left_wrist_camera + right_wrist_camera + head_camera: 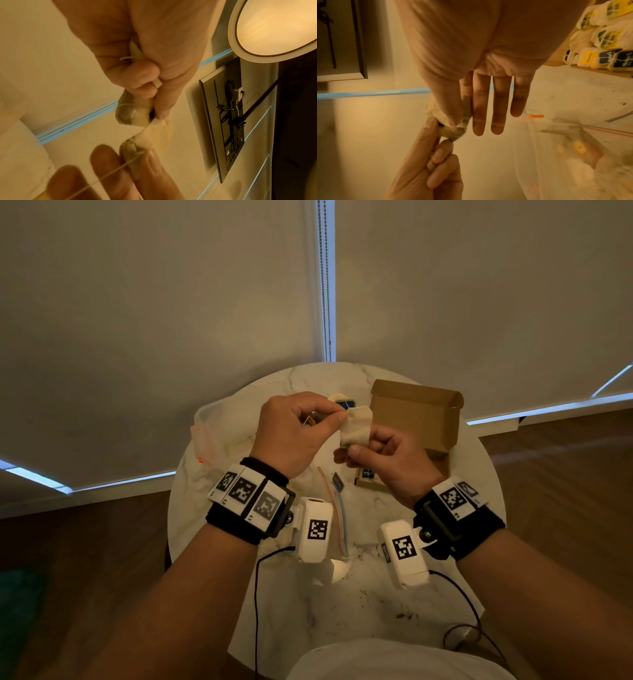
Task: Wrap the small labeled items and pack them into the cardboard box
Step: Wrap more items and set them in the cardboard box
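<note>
Both hands hold one pale tea bag (pixel 356 424) in the air over the round marble table (pixel 342 604). My left hand (pixel 334 419) pinches its upper corner, with a tag and white thread curled in the palm (pixel 133 54). My right hand (pixel 356 450) pinches the lower end between thumb and forefinger, its other fingers (pixel 498 108) straight. The bag (pixel 132 112) looks crumpled, with thread (pixel 109 177) running off over the right fingers. Behind the right hand stands the open cardboard box (pixel 416 419); several wrapped, labeled bags (pixel 606 37) lie in it.
A clear zip bag (pixel 209 436) lies at the table's left edge, and another zip bag strip (pixel 337 508) lies between my wrists. A blue-labeled bag (pixel 346 405) and a small labeled packet (pixel 368 477) lie near the box. Crumbs dot the tabletop.
</note>
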`<state>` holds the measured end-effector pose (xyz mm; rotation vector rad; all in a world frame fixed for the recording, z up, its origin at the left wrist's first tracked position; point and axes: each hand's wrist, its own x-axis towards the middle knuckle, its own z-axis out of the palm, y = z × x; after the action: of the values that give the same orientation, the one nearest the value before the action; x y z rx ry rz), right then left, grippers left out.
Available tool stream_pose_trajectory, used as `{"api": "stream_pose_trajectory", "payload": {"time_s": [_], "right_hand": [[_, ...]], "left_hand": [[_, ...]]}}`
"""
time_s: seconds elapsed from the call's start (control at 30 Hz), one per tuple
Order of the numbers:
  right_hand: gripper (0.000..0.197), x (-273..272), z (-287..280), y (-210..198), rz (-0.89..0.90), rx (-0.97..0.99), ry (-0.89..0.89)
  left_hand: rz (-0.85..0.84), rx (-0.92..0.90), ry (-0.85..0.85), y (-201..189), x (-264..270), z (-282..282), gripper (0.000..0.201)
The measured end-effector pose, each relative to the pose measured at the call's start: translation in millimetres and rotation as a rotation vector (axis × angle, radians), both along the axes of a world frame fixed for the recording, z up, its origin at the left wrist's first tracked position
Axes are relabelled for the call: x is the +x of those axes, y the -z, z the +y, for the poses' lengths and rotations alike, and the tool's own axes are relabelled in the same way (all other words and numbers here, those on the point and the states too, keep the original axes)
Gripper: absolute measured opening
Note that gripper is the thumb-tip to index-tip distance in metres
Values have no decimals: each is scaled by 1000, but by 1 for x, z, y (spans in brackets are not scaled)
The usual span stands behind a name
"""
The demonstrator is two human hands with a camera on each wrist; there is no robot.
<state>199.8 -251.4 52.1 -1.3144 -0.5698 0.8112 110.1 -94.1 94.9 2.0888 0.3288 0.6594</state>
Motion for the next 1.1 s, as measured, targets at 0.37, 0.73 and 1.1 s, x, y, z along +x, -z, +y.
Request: {"api": "stream_pose_trajectory", "payload": {"time_s": [0.37, 0.73, 1.1], "right_hand": [[23, -2, 2, -1, -5, 17, 8], [17, -5, -5, 14, -83, -125, -82], [23, -15, -11, 35, 43, -190, -225]], "left_hand": [[22, -71, 15, -4, -4, 4, 3], [-45, -6, 47, -9, 1, 1, 2], [-44, -27, 38, -12, 0, 1, 4]]}}
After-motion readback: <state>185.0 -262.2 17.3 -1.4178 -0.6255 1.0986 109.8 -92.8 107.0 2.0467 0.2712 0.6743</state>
